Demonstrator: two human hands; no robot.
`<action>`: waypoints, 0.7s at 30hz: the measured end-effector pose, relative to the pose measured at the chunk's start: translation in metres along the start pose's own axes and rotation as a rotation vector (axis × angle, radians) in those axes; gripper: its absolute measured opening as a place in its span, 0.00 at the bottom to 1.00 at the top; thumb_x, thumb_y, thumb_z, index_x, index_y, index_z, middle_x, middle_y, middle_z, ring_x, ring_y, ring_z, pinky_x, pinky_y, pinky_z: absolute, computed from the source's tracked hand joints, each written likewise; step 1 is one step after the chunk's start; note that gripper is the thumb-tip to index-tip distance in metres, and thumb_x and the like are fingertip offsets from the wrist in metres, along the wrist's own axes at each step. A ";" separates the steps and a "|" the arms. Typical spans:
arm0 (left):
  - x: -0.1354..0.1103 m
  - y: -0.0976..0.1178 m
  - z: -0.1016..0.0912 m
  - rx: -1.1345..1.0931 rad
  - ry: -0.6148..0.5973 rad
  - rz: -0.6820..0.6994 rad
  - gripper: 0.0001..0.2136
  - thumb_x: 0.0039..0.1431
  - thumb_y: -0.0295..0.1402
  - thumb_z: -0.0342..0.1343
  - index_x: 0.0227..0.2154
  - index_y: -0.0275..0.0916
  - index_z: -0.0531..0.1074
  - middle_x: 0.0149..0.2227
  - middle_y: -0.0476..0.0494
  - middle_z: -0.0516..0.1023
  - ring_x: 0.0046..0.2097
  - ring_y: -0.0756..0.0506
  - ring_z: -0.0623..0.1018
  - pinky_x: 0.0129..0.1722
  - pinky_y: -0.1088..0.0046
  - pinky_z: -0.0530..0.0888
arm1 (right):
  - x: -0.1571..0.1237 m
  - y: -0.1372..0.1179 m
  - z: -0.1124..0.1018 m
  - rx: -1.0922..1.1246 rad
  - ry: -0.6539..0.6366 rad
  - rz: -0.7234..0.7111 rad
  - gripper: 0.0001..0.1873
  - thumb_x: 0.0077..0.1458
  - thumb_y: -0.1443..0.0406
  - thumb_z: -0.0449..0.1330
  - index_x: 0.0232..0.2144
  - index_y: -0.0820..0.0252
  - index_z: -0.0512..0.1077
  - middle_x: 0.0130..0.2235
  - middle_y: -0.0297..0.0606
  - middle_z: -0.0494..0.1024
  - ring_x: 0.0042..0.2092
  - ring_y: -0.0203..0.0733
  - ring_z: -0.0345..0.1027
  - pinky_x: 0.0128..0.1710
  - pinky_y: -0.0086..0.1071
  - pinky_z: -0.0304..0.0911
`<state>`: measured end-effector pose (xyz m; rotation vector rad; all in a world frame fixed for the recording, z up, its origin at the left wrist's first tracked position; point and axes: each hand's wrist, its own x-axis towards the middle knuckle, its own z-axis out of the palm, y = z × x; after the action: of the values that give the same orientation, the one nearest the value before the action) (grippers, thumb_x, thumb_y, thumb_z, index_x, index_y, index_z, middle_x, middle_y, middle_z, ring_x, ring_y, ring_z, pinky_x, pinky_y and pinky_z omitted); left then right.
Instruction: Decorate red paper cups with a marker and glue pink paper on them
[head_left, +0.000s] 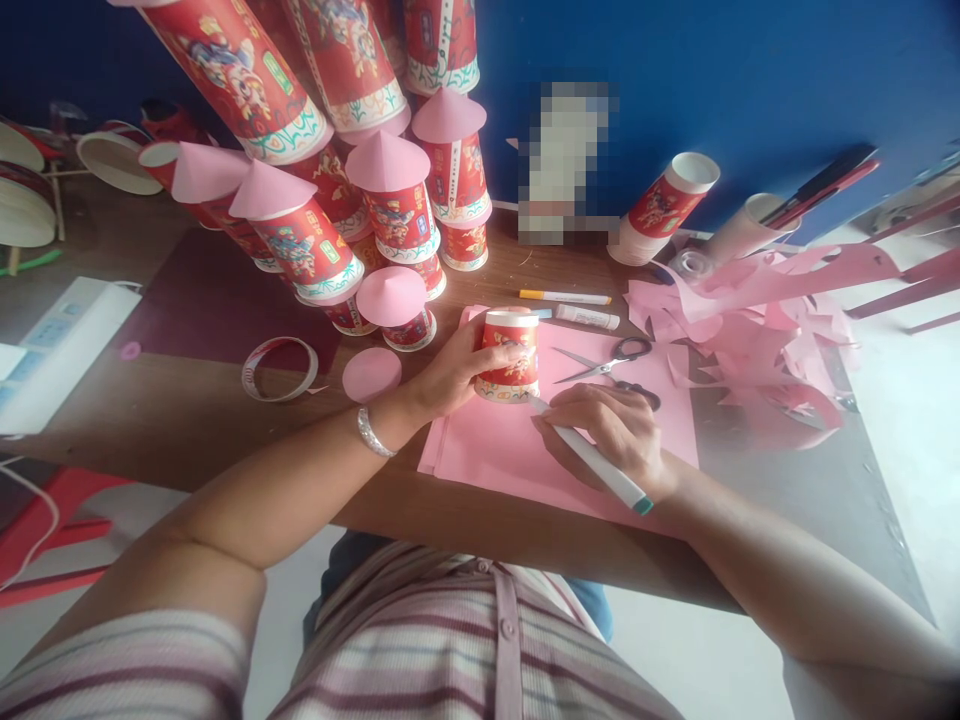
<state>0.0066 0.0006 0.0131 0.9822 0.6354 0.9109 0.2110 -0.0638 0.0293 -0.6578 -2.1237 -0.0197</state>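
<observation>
over pink paper, left fingers clamp a red, white-rimmed printed cup and right fingers grip a white marker.

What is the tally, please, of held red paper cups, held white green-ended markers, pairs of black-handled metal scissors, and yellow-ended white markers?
Red cup, left hand: 1
Green-ended marker, right hand: 1
Scissors, pair: 1
Yellow-ended marker: 1
Total: 4
</observation>
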 end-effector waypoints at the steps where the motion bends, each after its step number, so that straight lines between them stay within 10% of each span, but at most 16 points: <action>1: 0.000 0.000 0.000 -0.005 -0.002 0.001 0.19 0.52 0.41 0.74 0.42 0.38 0.77 0.38 0.46 0.76 0.41 0.46 0.77 0.41 0.70 0.77 | 0.000 0.000 0.000 -0.005 0.005 -0.003 0.13 0.63 0.77 0.65 0.42 0.56 0.69 0.29 0.31 0.78 0.27 0.37 0.75 0.27 0.30 0.73; 21: 0.001 -0.006 -0.005 -0.021 0.026 -0.016 0.24 0.52 0.38 0.74 0.51 0.38 0.75 0.42 0.45 0.78 0.44 0.45 0.79 0.44 0.69 0.77 | -0.003 0.004 0.003 -0.032 0.003 0.023 0.10 0.64 0.75 0.64 0.41 0.55 0.70 0.29 0.29 0.79 0.27 0.36 0.76 0.26 0.30 0.72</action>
<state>0.0048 0.0020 0.0053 0.9467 0.6533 0.9155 0.2119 -0.0607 0.0240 -0.7002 -2.1165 -0.0424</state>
